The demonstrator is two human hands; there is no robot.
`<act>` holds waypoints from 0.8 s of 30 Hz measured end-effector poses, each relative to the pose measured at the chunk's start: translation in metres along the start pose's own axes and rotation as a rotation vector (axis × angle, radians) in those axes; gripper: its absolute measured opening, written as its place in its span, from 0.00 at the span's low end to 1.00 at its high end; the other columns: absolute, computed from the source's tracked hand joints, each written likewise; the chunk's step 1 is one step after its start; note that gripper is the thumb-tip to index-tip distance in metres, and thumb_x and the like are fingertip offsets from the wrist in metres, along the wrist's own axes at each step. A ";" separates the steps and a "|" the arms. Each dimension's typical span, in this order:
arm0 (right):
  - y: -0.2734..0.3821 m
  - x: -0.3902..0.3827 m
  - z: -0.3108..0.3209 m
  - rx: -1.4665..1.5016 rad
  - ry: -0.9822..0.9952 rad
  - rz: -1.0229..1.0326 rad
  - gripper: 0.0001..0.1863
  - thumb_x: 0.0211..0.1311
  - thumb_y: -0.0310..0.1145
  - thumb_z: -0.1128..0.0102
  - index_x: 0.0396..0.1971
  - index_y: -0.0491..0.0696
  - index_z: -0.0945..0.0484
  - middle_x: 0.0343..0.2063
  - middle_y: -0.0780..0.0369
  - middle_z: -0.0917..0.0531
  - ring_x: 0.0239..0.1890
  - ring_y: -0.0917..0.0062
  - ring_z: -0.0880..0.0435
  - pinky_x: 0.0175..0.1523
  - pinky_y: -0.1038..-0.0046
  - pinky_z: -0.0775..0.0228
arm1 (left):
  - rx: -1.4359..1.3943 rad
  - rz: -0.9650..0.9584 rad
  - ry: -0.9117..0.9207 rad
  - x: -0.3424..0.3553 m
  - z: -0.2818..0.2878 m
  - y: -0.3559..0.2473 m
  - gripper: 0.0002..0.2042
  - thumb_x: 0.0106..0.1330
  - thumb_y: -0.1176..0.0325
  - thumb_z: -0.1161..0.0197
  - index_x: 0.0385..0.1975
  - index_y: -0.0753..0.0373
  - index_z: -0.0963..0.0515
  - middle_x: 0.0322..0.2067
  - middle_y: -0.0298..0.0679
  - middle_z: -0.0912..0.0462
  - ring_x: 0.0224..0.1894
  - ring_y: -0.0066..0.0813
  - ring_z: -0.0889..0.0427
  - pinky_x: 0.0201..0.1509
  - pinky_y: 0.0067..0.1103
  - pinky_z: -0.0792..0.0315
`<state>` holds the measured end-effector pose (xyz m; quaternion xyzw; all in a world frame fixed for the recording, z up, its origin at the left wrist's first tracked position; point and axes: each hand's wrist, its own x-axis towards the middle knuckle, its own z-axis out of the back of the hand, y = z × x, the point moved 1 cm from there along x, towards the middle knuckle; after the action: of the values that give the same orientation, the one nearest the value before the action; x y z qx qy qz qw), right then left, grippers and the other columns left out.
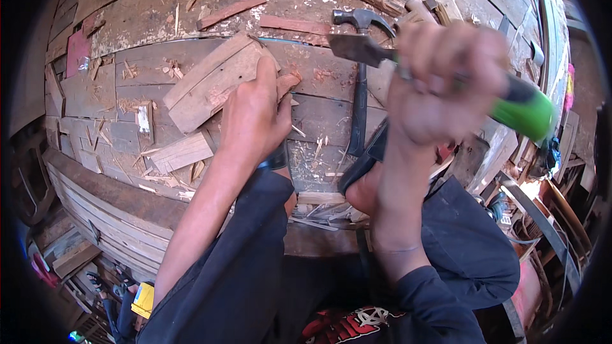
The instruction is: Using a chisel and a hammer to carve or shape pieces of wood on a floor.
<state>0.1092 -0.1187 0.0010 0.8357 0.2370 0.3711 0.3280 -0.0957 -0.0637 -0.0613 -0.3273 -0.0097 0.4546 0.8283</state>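
Note:
My left hand (250, 111) presses on a thick wooden block (207, 79) and pinches a small reddish piece of wood (291, 81) between thumb and fingers at the block's right end. Raised on the right, my right hand (449, 79), smeared by motion, is wrapped round the green and black handle of a chisel (357, 49). Its short, broad metal blade points left, apart from the wood. Behind that blade a claw hammer (359, 105) with a black handle lies on the planks, its head away from me.
Weathered planks (146, 57) make up the work surface, strewn with shavings and splinters. Two reddish strips, one of them a flat strip (294, 24), lie at the far side. A pale offcut (182, 153) sits near my left forearm. Scrap wood and a cable crowd the right.

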 end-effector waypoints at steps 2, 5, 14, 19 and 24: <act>0.011 0.004 -0.003 0.028 0.096 0.045 0.11 0.75 0.30 0.55 0.27 0.54 0.37 0.16 0.70 0.36 0.13 0.86 0.41 0.21 0.76 0.45 | -0.018 0.006 0.013 0.000 -0.001 -0.004 0.19 0.60 0.76 0.31 0.47 0.66 0.33 0.29 0.54 0.15 0.33 0.63 0.16 0.37 0.46 0.24; -0.015 -0.032 -0.011 0.098 -0.020 -0.027 0.11 0.73 0.25 0.54 0.28 0.54 0.34 0.17 0.70 0.33 0.15 0.86 0.38 0.26 0.77 0.41 | -0.013 -0.032 -0.004 0.000 -0.006 0.003 0.20 0.59 0.76 0.31 0.46 0.66 0.34 0.26 0.56 0.17 0.32 0.63 0.16 0.35 0.47 0.24; -0.030 -0.031 -0.017 -0.034 0.090 0.002 0.09 0.74 0.35 0.43 0.33 0.52 0.31 0.22 0.71 0.28 0.18 0.85 0.35 0.24 0.78 0.46 | -0.077 -0.052 -0.016 0.000 -0.006 0.005 0.20 0.60 0.73 0.32 0.46 0.65 0.36 0.25 0.60 0.18 0.32 0.68 0.18 0.36 0.52 0.24; -0.037 -0.039 -0.005 -0.243 0.102 0.102 0.04 0.70 0.28 0.45 0.36 0.51 0.31 0.26 0.69 0.25 0.19 0.83 0.33 0.29 0.74 0.39 | 0.003 -0.064 -0.037 -0.001 -0.007 0.001 0.20 0.60 0.73 0.32 0.45 0.64 0.36 0.24 0.60 0.18 0.31 0.68 0.17 0.35 0.52 0.24; -0.075 -0.082 -0.002 -0.382 -0.021 -0.290 0.18 0.62 0.25 0.32 0.16 0.47 0.32 0.16 0.64 0.24 0.17 0.81 0.28 0.24 0.76 0.38 | -0.016 -0.086 -0.004 -0.003 -0.005 -0.004 0.20 0.60 0.73 0.33 0.47 0.64 0.36 0.24 0.60 0.18 0.31 0.67 0.17 0.35 0.53 0.24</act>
<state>0.0459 -0.1201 -0.0899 0.7197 0.2765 0.3495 0.5324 -0.0933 -0.0699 -0.0621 -0.3325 -0.0292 0.4189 0.8444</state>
